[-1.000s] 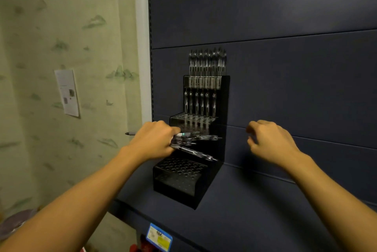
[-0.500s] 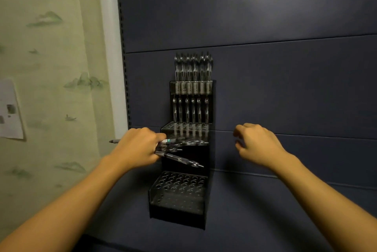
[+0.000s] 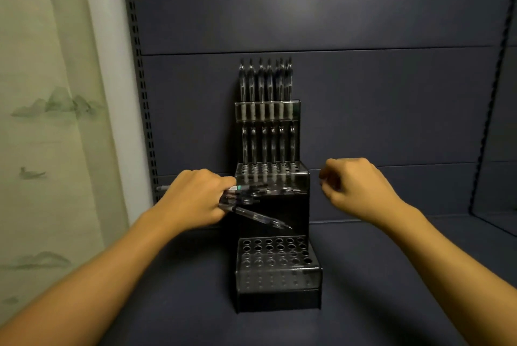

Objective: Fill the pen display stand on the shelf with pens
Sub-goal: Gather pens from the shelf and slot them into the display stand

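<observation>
While the pen display stand sits at centre frame on the dark shelf, the left hand is closed around a bundle of pens poking rightward from its fingers; the right hand, loosely curled and empty, hovers just right of the stand.

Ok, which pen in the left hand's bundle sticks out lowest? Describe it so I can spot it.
Start at the black pen stand on the dark shelf. The left hand holds a bundle of pens in front of its middle step. The one you want is the clear pen slanting down to the right, tip over the empty bottom holes; the others lie nearly level.
</observation>
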Motion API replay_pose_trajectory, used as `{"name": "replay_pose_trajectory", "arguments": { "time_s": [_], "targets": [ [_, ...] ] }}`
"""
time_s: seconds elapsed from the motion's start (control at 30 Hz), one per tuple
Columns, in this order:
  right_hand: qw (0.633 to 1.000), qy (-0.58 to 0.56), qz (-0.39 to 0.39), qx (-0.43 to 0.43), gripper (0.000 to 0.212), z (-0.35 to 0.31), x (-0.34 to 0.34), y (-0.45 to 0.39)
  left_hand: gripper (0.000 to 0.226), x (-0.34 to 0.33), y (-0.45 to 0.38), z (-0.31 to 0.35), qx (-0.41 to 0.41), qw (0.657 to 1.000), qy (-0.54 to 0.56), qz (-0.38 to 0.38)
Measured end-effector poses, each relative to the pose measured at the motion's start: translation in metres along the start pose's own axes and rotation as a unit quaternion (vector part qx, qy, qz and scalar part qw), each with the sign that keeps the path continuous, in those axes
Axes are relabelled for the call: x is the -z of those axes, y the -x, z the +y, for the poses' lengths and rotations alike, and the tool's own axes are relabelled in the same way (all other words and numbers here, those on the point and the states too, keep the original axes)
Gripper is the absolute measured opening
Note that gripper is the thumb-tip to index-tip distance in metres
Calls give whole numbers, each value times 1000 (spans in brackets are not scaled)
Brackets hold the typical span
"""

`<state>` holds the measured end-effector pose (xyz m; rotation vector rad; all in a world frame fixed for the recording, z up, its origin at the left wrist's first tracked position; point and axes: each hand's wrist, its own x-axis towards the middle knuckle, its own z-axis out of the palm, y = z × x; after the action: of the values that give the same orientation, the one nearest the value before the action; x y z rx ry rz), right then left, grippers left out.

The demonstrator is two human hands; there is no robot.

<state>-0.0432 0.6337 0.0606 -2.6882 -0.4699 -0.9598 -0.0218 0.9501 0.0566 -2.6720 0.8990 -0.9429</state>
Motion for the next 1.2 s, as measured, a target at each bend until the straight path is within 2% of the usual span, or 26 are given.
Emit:
{"name": "replay_pose_trajectory", "arguments": {
  "time_s": [0.13, 0.23, 0.3, 0.37, 0.47, 0.63, 0.7, 0.83, 0.93, 1.07, 1.2],
  "targets": [
    [997, -70, 8, 30, 6, -7, 13, 1, 6, 3, -8, 4, -15, 999, 25, 29],
    [988, -136, -34, 61, 21, -13, 21, -1, 19, 6, -13, 9, -18, 998, 31, 44],
    [980, -176, -64, 69, 33, -17, 24, -2, 20, 8, -14, 13, -7, 999, 30, 35],
    [970, -215, -86, 72, 35, -19, 24, -2, 20, 8, -14, 14, 4, 999, 32, 34],
    [960, -252, -96, 76, 31, -19, 19, -3, 22, 7, -14, 14, 11, 999, 35, 40],
    [937, -340, -56, 49, 15, -18, 10, -6, 14, 8, -12, 12, 29, 997, 65, 8],
    [921, -386, -33, 40, 13, -15, 10, -8, 4, 5, -9, 8, 34, 997, 71, 10],
    [881, -473, 14, 29, 12, -7, 13, -13, 9, -1, -2, -2, 26, 996, 77, 33],
    [833, -551, 45, 4, 13, -9, 13, -20, 13, -3, 2, -4, 18, 995, 80, 47],
    [753, -655, 33, -54, 20, -19, 16, -35, 16, -5, 6, -5, 17, 995, 85, 53],
    [716, -685, 25, -131, 14, -30, 25, -55, 25, -5, 9, -8, 20, 994, 99, 42]
  ]
}}
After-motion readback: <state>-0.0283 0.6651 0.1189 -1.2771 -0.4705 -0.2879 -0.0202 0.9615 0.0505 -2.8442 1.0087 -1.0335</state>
